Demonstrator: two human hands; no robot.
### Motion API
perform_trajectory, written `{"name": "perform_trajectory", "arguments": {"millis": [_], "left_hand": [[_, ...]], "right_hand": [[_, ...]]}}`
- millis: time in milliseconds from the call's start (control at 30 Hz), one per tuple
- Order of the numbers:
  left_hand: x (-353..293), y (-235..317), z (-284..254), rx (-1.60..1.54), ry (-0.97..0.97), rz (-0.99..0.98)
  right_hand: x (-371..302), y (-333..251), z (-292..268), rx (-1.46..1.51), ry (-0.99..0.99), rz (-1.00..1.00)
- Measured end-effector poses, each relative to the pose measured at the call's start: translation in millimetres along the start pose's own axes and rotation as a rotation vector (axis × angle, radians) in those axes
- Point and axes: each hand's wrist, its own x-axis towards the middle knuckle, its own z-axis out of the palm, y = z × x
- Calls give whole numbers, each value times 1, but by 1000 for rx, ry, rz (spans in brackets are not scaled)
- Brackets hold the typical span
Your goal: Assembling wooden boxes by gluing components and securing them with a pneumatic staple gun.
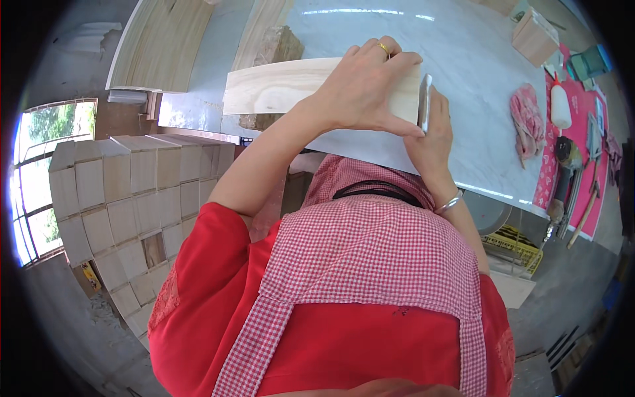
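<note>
A pale wooden board point(278, 85) lies crosswise over a rough wood block point(279, 45) on the grey-white table point(476, 73). Across its right end my left hand point(364, 86) is wrapped, fingers on the far edge and thumb by the near corner. My right hand point(433, 142) grips a thin, flat, pale strip with a rounded top point(425, 102), held upright against or close beside that end. Its exact kind cannot be made out, and most of the right fingers are hidden behind it.
Stacked wooden boxes point(135, 165) stand at left, below a large wooden panel point(162, 43). On the table's right are a crumpled pink cloth point(527, 122) and a wooden box point(534, 38). Beyond lie a white bottle point(559, 109) and a teal container point(590, 63). A yellow crate point(512, 248) sits below.
</note>
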Motion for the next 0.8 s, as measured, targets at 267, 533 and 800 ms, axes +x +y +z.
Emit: {"name": "perform_trajectory", "arguments": {"millis": [267, 533, 800], "left_hand": [[3, 1, 1, -35, 13, 49], [7, 0, 8, -57, -15, 33], [10, -1, 14, -47, -17, 27]], "right_hand": [[4, -6, 3, 15, -6, 13], [4, -7, 3, -1, -11, 51], [3, -7, 5, -10, 3, 48]]}}
